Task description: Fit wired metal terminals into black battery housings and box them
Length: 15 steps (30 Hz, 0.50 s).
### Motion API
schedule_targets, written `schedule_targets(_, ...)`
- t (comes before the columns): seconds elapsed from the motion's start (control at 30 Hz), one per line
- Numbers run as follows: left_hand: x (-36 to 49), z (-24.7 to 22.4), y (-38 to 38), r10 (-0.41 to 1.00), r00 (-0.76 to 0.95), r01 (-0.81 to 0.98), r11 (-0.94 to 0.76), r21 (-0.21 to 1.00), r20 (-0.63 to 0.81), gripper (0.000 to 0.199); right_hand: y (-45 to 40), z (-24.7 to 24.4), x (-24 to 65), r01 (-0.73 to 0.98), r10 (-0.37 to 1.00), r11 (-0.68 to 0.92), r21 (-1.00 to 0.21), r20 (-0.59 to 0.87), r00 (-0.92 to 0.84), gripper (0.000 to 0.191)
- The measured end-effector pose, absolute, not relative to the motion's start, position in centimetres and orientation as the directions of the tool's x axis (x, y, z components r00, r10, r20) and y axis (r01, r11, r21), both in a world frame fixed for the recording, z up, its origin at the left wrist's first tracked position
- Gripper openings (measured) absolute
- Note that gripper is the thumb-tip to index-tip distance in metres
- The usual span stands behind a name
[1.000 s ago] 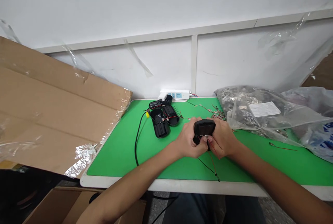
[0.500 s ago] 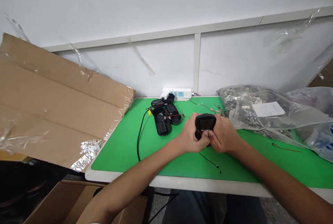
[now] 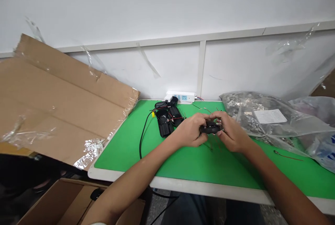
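Between both hands is a black plastic housing (image 3: 210,127), held above the green mat and seen end-on. My left hand (image 3: 194,129) is closed around its left side. My right hand (image 3: 230,131) grips the right side, thumb below and fingers on top. Thin wires hang blurred beneath the housing. Farther left on the mat lie several similar black housings (image 3: 164,124) with red and black wires. Loose wires with small metal ends lie partly hidden behind my right hand.
A white power strip (image 3: 181,96) stands against the wall. Clear bags of metal parts (image 3: 251,113) occupy the right side. A single red wire (image 3: 289,156) lies at right. Cardboard (image 3: 65,103) leans at left, above an open box (image 3: 65,200); a black cable (image 3: 141,137) crosses the mat.
The housing has been tipped from showing its open face to lying edge-on. My right hand has shifted its grip to the right side, fingers over the top. The camera view has moved slightly.
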<state>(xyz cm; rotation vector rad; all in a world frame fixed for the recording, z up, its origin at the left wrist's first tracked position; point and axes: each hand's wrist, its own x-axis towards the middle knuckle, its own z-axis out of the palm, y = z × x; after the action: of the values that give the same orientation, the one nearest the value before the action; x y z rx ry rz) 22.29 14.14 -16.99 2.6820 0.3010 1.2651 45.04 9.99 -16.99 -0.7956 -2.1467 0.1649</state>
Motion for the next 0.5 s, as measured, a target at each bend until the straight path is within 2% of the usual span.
schedule_targets(0.13, 21.6, -16.3, 15.1, 0.142, 0.595, 0.096, -0.990, 0.105, 0.791, 0.034, 9.7, -16.5, 44.6, 0.418, 0.717, 0.696, -0.584, 0.534, -0.448, 0.053)
schedule_targets(0.3, 21.3, -16.0, 15.3, 0.014, 0.597, 0.020, -1.000, 0.003, 0.802, 0.036, 9.8, -16.4, 43.7, 0.334, 0.730, 0.663, -0.670, 0.479, -0.488, 0.055)
schedule_targets(0.4, 21.3, -16.2, 15.3, 0.019, 0.595, 0.007, -1.000, 0.018, 0.804, 0.036, 9.6, -16.1, 43.5, 0.253, 0.746, 0.616, -0.746, 0.450, -0.491, 0.053)
schedule_targets(0.5, 21.4, -16.7, 15.4, 0.062, 0.588, 0.001, -0.997, 0.076, 0.807, 0.036, 9.4, -15.9, 43.6, 0.188, 0.774, 0.516, -0.836, 0.362, -0.519, 0.052)
